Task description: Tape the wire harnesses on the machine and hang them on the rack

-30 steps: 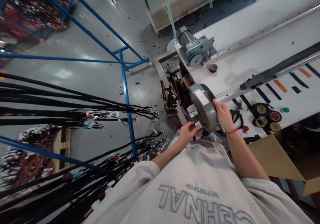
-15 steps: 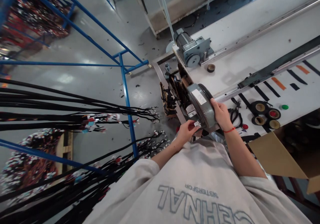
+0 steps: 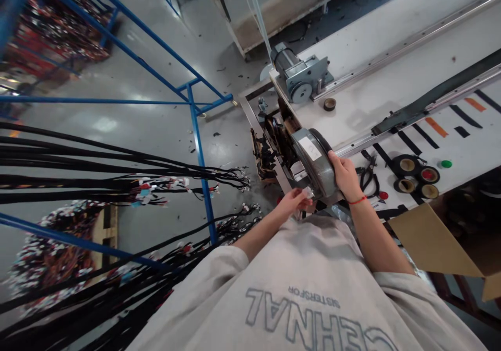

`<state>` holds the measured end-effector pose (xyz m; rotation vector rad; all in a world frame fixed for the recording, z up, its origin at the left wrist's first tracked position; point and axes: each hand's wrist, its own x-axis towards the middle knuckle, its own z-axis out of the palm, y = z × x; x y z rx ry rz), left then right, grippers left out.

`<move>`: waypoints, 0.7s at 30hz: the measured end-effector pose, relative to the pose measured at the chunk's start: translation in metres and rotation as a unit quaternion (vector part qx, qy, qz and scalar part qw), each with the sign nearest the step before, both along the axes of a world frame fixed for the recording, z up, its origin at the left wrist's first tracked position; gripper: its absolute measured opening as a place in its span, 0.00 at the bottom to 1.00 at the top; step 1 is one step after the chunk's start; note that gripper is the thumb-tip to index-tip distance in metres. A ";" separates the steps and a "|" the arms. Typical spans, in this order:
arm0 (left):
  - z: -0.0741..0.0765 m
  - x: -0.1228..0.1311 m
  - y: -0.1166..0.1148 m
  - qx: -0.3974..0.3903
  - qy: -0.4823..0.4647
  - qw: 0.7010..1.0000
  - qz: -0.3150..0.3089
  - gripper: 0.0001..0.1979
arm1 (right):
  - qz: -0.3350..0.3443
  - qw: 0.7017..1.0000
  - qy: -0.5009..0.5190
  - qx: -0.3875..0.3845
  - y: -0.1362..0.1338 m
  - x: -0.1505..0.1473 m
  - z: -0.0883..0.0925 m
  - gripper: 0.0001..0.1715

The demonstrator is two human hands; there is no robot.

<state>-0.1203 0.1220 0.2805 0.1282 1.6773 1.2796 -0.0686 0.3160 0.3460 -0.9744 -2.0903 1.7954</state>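
Note:
A large grey roll of tape (image 3: 315, 158) with a white label stands on edge at the end of the white workbench (image 3: 376, 106). My right hand (image 3: 343, 174), with a red thread at the wrist, grips the roll's near rim. My left hand (image 3: 291, 203) is just below the roll and pinches a small pale end of tape (image 3: 307, 192) between thumb and fingers. The lower part of the roll is hidden by both hands.
Small tape rolls (image 3: 417, 176), black scissors (image 3: 368, 176) and a green button (image 3: 446, 164) lie on the workbench. A grey motor (image 3: 299, 74) sits at its far end. A blue rack (image 3: 195, 126) hung with black wire harnesses (image 3: 117, 168) stands left. A cardboard box (image 3: 430, 241) is at right.
My left hand has drawn slightly down and away from the roll, pulling the pale tape end with it. My right hand stays on the roll.

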 end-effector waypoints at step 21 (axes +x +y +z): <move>-0.009 0.002 -0.001 0.002 -0.004 0.999 0.051 0.11 | -0.151 0.852 0.046 -0.499 -0.103 0.046 -0.066 0.23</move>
